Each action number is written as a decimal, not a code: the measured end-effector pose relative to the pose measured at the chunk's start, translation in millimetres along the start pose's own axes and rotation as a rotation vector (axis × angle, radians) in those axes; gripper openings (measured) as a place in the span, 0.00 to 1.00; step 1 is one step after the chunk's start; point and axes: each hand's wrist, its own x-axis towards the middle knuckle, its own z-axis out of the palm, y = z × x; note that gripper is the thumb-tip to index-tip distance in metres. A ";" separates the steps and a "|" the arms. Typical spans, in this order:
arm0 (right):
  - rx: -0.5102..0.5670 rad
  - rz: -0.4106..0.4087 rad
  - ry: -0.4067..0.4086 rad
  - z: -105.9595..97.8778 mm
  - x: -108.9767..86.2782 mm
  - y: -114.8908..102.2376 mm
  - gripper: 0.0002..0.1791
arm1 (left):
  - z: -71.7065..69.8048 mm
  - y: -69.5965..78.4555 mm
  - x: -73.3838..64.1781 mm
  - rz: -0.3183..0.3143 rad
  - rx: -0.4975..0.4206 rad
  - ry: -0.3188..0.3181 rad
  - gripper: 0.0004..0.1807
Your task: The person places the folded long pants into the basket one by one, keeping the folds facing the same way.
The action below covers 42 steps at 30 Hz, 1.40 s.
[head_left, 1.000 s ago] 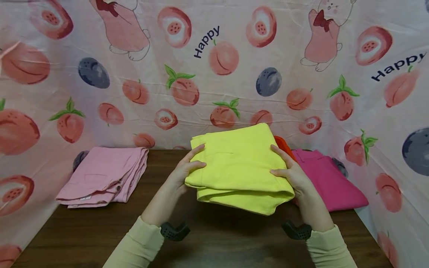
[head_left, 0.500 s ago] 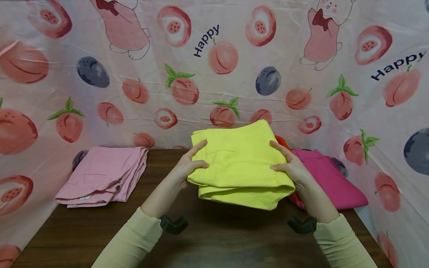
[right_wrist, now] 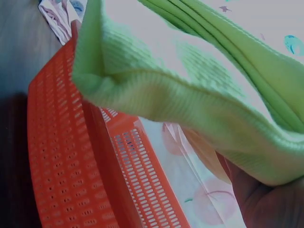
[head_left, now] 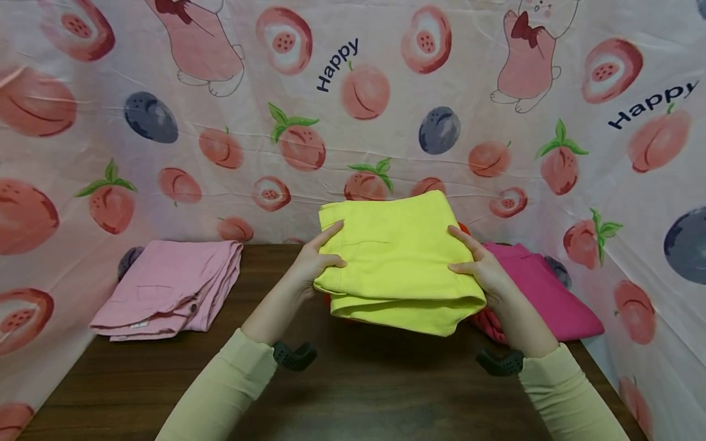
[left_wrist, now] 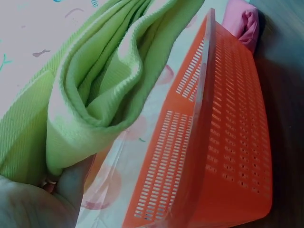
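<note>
A folded pair of yellow pants (head_left: 397, 251) is held up in the middle of the head view, above the table. My left hand (head_left: 309, 263) grips its left side, thumb and index finger lying on the top face. On the opposite side my right hand (head_left: 485, 266) holds it the same way. Both hands' other fingers are hidden below the cloth. An orange-red perforated basket (left_wrist: 237, 118) stands beyond and below the pants, mostly hidden by them in the head view. Greenish in the wrist views, the rolled fabric edge (right_wrist: 156, 90) overlaps the basket's rim.
Folded light pink pants (head_left: 160, 285) lie on the dark wooden table (head_left: 353, 398) at the left. Folded magenta pants (head_left: 546, 300) lie at the right, partly behind my right arm. A fruit-printed cloth (head_left: 353, 135) lines the back and sides.
Both hands have carried the yellow pants slightly up and forward, a little to the right in view. The grip looks the same, and the pink and magenta pants have stayed in place.
</note>
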 end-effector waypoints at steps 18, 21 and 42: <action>0.079 0.033 -0.001 -23.2 10.9 0.6 0.43 | 17.3 1.4 29.5 -0.017 -0.073 -0.012 0.46; 0.093 0.042 -0.001 -26.8 12.4 2.0 0.43 | 20.5 -0.2 32.9 -0.029 -0.104 -0.018 0.46; 0.013 0.074 0.022 -49.1 27.3 21.4 0.41 | 36.6 -15.4 58.0 -0.028 -0.011 0.062 0.46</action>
